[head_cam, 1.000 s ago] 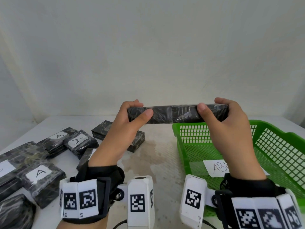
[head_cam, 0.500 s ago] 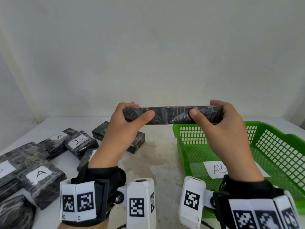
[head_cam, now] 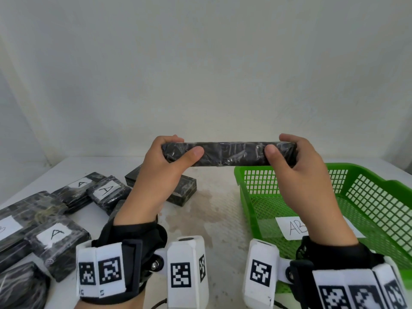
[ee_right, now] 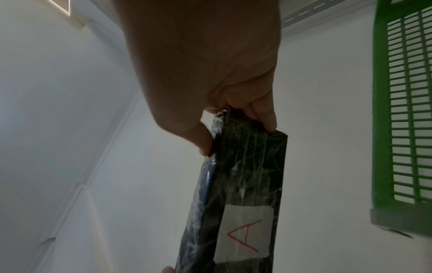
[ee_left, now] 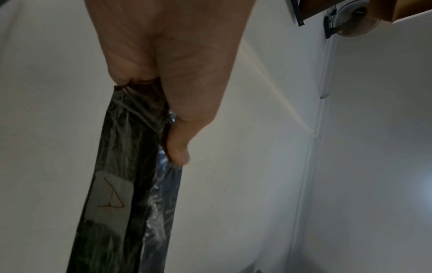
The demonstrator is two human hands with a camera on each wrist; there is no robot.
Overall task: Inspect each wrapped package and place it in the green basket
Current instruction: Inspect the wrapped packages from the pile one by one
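A black plastic-wrapped package is held level and edge-on in the air, above the table and the left end of the green basket. My left hand grips its left end, thumb on the near side. My right hand grips its right end the same way. The wrist views show the package's far face, which carries a white label with a red letter A.
Several more wrapped black packages, some labelled A, lie on the white table at the left. One unlabelled package lies behind my left hand. A white paper marked AB lies inside the basket. A wall stands close behind.
The package and both hands have drifted slightly left and a little lower. The grip on both ends is unchanged.
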